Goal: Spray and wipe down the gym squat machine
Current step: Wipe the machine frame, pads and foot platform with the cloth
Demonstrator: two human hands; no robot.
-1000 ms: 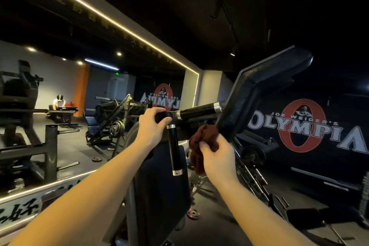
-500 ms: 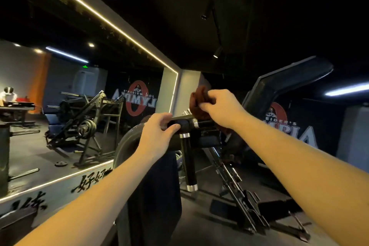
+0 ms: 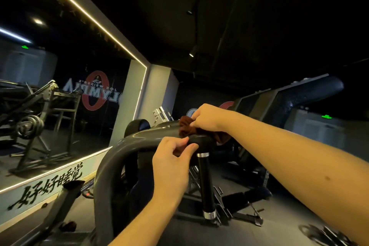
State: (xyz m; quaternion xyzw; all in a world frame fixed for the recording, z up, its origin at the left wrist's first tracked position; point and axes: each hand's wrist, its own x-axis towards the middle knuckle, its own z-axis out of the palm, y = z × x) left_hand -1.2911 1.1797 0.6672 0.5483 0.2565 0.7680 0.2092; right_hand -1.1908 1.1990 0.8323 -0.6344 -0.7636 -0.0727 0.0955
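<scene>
Gym mirror (image 3: pixel 79 66), cloth (image 3: pixel 185 128) gripped in right hand (image 3: pixel 207 116)

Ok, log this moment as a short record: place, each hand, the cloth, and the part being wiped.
place: dim gym, wall mirror on the left
right hand: grips the brown cloth and presses it on top of the curved frame tube of the squat machine
left hand: fingers and thumb curled at the bend of the black handle; firm grip unclear
black handle: hangs down from the bend, with a chrome ring at each end
stage: wiping under way
</scene>
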